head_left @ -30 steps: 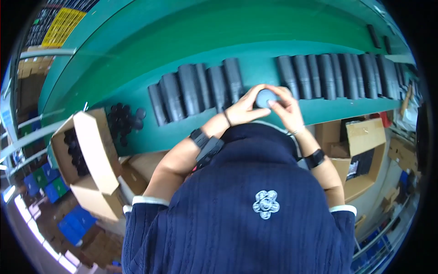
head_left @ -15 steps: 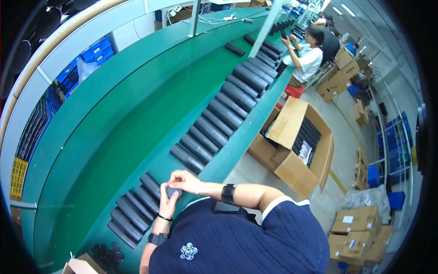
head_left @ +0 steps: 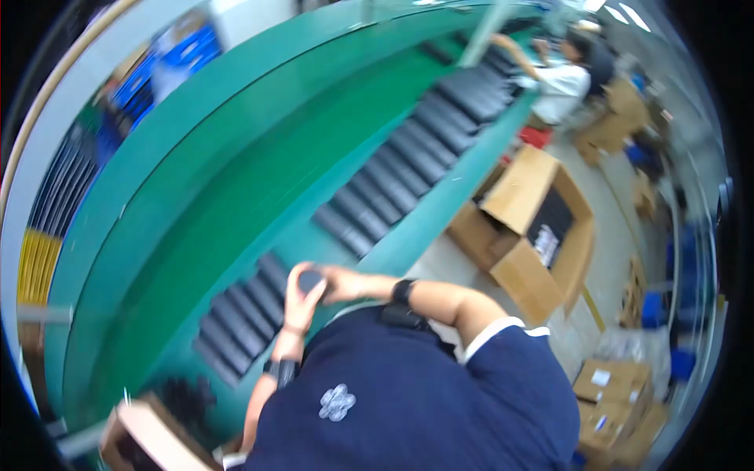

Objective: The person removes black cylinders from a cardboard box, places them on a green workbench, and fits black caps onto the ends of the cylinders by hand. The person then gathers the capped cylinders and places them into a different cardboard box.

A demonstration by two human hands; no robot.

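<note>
A dark round piece [head_left: 311,281] is held up in front of my chest, its flat round face toward me. My left hand [head_left: 297,304] grips it from the left, thumb and fingers curled about its edge. From the right, my right hand [head_left: 339,282] has its fingers closed on the same piece. Motion blur hides whether it is a cap alone or the end of a tube. Just left of my hands, a row of black tubes [head_left: 239,320] lies side by side on the green bench. A longer row of black tubes [head_left: 408,161] lies farther up the bench.
Small black round parts [head_left: 182,400] lie in a pile at the lower left, beside an open cardboard box [head_left: 157,432]. An open carton [head_left: 525,263] holding black tubes stands on the floor at right. A co-worker [head_left: 561,86] sits at the far end.
The view has shifted and blurred. My right fingers have moved from the front of the piece to its right side. The far co-worker's arm now reaches over the tubes.
</note>
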